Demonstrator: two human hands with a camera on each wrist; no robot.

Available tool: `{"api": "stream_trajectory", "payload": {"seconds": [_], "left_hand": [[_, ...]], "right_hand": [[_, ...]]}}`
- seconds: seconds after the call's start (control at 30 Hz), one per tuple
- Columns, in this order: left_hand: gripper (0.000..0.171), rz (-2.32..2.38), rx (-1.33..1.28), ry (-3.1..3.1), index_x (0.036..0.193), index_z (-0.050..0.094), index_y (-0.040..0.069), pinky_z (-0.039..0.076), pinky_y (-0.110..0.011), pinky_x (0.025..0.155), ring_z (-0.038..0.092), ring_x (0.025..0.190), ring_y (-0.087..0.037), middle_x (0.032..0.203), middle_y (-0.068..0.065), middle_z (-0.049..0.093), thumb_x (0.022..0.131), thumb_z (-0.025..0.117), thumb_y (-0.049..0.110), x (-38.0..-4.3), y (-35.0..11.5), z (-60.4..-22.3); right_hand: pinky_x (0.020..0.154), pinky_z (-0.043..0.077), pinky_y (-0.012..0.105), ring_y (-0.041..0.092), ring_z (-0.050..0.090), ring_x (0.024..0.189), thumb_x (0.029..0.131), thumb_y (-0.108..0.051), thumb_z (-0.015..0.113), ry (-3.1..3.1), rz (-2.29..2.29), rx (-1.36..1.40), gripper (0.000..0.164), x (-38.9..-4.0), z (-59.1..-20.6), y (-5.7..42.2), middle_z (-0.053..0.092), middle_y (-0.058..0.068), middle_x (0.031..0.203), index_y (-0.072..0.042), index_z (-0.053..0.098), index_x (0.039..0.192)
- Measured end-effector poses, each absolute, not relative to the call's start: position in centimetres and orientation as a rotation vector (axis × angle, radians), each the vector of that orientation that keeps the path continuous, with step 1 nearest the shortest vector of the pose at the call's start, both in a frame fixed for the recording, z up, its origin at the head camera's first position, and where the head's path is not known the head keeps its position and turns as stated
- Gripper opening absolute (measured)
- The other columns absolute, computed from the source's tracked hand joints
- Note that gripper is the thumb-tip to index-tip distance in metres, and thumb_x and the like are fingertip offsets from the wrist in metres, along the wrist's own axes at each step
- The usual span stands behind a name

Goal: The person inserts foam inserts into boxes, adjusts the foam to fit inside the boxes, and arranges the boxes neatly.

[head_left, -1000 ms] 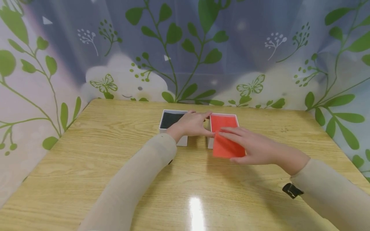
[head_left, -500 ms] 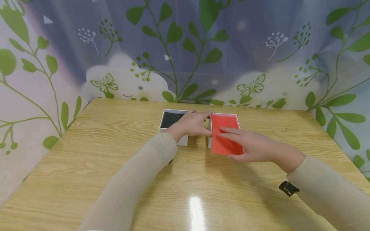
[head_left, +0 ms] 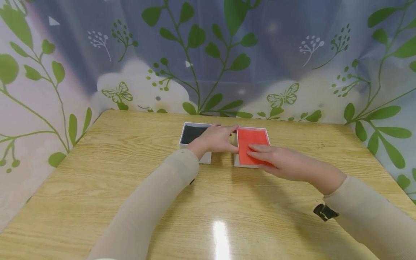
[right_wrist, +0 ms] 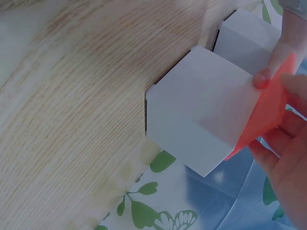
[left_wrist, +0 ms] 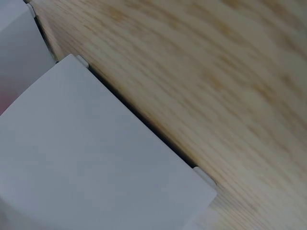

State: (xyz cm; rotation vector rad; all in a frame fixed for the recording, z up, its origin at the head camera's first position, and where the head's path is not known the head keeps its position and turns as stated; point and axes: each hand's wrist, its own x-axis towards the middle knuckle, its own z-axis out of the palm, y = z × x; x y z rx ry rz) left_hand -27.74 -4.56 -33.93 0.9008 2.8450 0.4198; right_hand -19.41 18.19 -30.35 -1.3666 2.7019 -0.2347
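Observation:
In the head view a white box [head_left: 238,161] stands in the middle of the table. A thin red sheet [head_left: 251,135], cloth or paper, lies across its opening. My right hand [head_left: 286,162] rests its outstretched fingers on the sheet, the thumb low at the near edge. The right wrist view shows those fingers against the red sheet [right_wrist: 266,112] at the box's open side. My left hand [head_left: 216,139] reaches between two boxes, its thumb and index finger spread along the left side of the box with the red sheet. What lies under the sheet is hidden.
A second white box [head_left: 205,158] with a dark sheet [head_left: 191,135] inside stands to the left, partly behind my left hand. The wooden table [head_left: 113,162] ends at the back against a leaf-patterned curtain [head_left: 208,54]. A black watch-like band [head_left: 325,212] hangs by the right sleeve.
The near part of the red sheet, which hung past the box's front, has been drawn back and lies flatter over the opening. My right hand moved slightly with it; the left hand stayed put.

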Motion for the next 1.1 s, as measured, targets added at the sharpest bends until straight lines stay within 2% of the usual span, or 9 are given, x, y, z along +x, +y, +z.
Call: {"api": "stream_trajectory", "payload": {"seconds": [0.57, 1.1], "left_hand": [[0.092, 0.382, 0.899, 2.872, 0.148, 0.027, 0.012, 0.019, -0.041, 0.109, 0.051, 0.114, -0.008, 0.13, 0.003, 0.055, 0.078, 0.059, 0.061, -27.8, -4.6, -33.9], [0.092, 0.38, 0.903, 2.858, 0.148, 0.025, 0.012, 0.017, -0.041, 0.109, 0.052, 0.115, -0.008, 0.131, 0.003, 0.054, 0.078, 0.061, 0.059, -27.7, -4.5, -33.9]], "right_hand": [[0.096, 0.04, 0.05, 0.039, 0.038, 0.127, 0.094, -0.008, 0.054, 2.702, -0.276, -1.266, 0.045, -19.6, -30.0, 17.4, 0.036, 0.023, 0.142, 0.003, 0.044, 0.136], [0.097, 0.038, 0.05, 0.038, 0.037, 0.128, 0.093, -0.003, 0.053, 2.655, -0.408, -1.232, 0.046, -21.2, -30.6, 18.0, 0.036, 0.022, 0.142, 0.003, 0.042, 0.137]]}}
